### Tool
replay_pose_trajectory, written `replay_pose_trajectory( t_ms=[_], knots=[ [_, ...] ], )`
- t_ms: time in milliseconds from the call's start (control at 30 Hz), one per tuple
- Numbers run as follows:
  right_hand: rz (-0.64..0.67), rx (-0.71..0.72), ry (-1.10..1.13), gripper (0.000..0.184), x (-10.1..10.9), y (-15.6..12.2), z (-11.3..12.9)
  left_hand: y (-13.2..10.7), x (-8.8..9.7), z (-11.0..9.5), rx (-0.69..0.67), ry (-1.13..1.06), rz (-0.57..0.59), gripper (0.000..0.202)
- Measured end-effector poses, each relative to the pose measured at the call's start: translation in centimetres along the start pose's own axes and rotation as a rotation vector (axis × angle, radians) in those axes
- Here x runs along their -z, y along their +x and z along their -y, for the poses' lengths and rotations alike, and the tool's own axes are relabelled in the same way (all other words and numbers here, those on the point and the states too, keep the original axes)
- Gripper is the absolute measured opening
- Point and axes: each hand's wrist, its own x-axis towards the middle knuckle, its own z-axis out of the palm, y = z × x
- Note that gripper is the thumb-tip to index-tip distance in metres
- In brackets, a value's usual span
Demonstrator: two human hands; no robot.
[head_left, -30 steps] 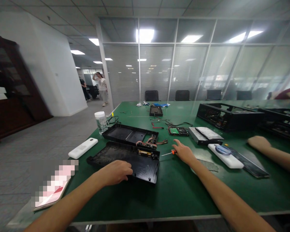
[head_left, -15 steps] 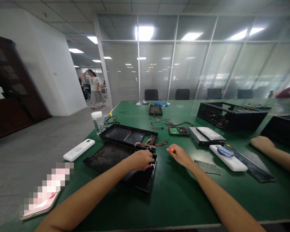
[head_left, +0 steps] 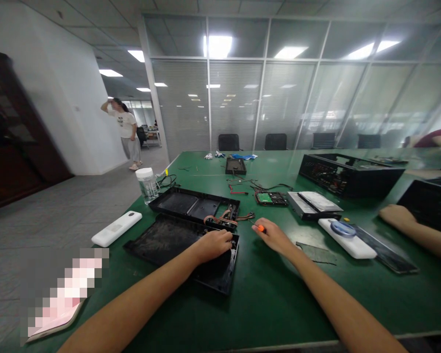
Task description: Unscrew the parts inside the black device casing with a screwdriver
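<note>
On the green table a black plastic casing lies opened in two parts. The nearer part (head_left: 161, 238) sits below my left hand (head_left: 215, 245), whose fingers are curled together at its right end; what they grip, if anything, is hidden. Striped ribbon wires (head_left: 220, 219) run out of the farther part (head_left: 176, 202). My right hand (head_left: 275, 238) closes on a screwdriver (head_left: 261, 228) with an orange handle. Its thin shaft points left toward the loose ends of the wires, without visibly touching them.
Beyond my right hand are a circuit board (head_left: 270, 198), a silver-and-black drive unit (head_left: 314, 205) and a black computer case (head_left: 347, 179). A white device (head_left: 347, 240) lies right, near another person's hand (head_left: 397, 218). A clear bottle (head_left: 146, 186) stands left. A person (head_left: 127, 130) is walking behind.
My left hand has settled slightly lower and flatter at the casing's right end. My right hand has hardly moved. The walking person has shifted left, and the view has turned slightly.
</note>
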Motion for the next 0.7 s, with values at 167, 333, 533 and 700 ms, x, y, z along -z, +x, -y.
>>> replay_pose_trajectory(
  t_ms=[167, 333, 533, 700],
  knots=[
    [0.006, 0.009, -0.003, 0.030, 0.2, 0.0, 0.2, 0.1, 0.1, 0.1, -0.022, -0.074, -0.028, 0.015],
    [0.000, 0.014, 0.003, 0.031, 0.4, 0.0, 0.5, 0.3, 0.3, 0.3, 0.102, -0.318, -0.133, 0.016],
    [0.008, -0.002, -0.007, 0.034, 0.4, 0.0, 0.5, 1.4, 0.6, 1.4, 0.170, -0.407, -0.052, 0.014],
    [0.010, -0.002, 0.015, 0.032, 0.4, 0.0, 0.5, 2.1, 0.2, 1.8, 0.101, -0.394, 0.020, 0.016]
  ],
)
